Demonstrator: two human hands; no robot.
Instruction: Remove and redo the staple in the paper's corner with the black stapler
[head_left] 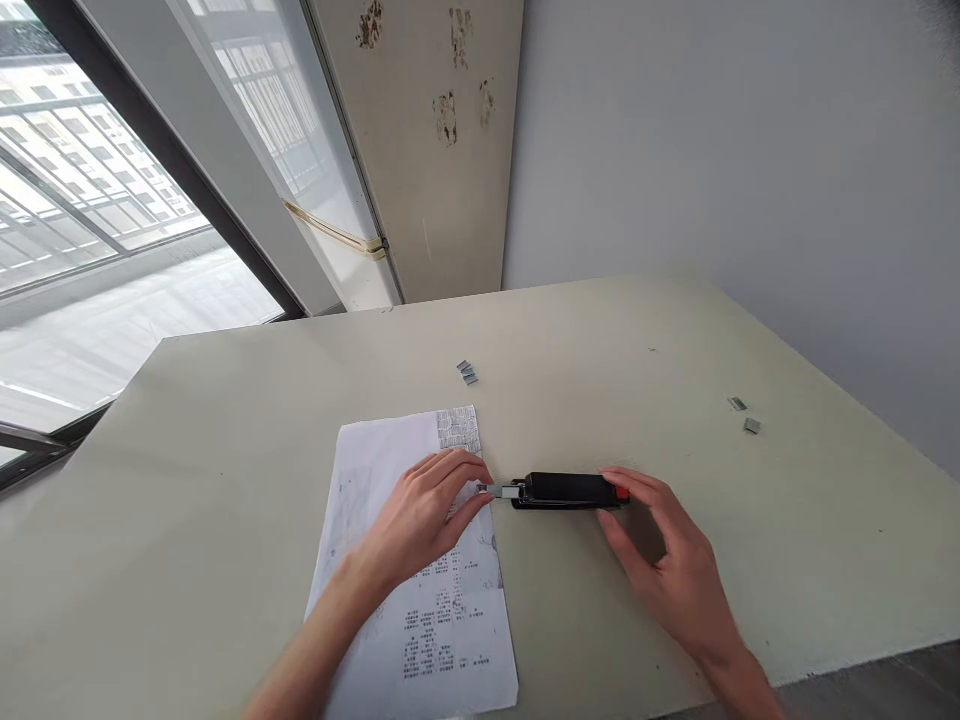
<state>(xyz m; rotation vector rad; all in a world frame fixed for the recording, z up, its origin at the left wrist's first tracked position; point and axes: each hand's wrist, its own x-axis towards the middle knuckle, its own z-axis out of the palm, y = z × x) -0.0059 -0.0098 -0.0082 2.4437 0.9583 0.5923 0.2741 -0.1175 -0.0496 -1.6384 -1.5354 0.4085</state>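
A black stapler (570, 490) lies lengthwise on the table, with a red part at its right end. Its metal staple tray (504, 491) sticks out of the left end. My left hand (431, 505) is above a printed sheet of paper (450, 640), thumb and fingertips pinching the outer end of that tray. At the other end, my right hand (667, 560) grips the stapler's body between thumb and fingers beside the red part. Whether staples lie inside the tray is too small to tell.
Several small strips of staples (467, 373) rest on the table (247, 480) beyond the paper. Two more staple strips (751, 426) lie at the far right. A grey wall (712, 150) borders the right side, and a window (90, 180) is at the left.
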